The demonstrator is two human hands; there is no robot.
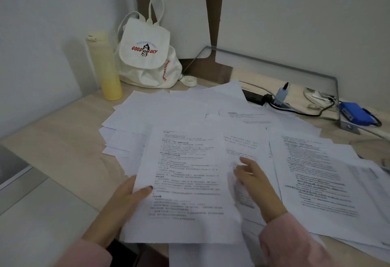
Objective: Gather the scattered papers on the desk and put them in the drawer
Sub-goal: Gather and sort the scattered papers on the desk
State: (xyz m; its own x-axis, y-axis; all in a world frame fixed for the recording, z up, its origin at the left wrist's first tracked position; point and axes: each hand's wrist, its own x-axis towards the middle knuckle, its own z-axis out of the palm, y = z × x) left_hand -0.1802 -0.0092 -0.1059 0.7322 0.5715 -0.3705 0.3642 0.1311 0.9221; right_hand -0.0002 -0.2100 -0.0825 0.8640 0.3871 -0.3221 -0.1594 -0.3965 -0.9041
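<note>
Several white printed papers (173, 110) lie scattered and overlapping across the wooden desk (63, 140). My left hand (128, 192) grips the left edge of a printed sheet (185, 182) held above the desk's front edge, thumb on top. My right hand (255, 180) reaches over the papers just right of that sheet, fingers loosely spread and touching the page beneath (240, 146). More printed pages (316, 178) spread out to the right. No drawer is in sight.
A yellow bottle (107, 68) and a white canvas backpack (147, 53) stand at the back left. A power strip with cables (274, 99) and a blue device (354, 114) lie at the back right by a metal rail (274, 60).
</note>
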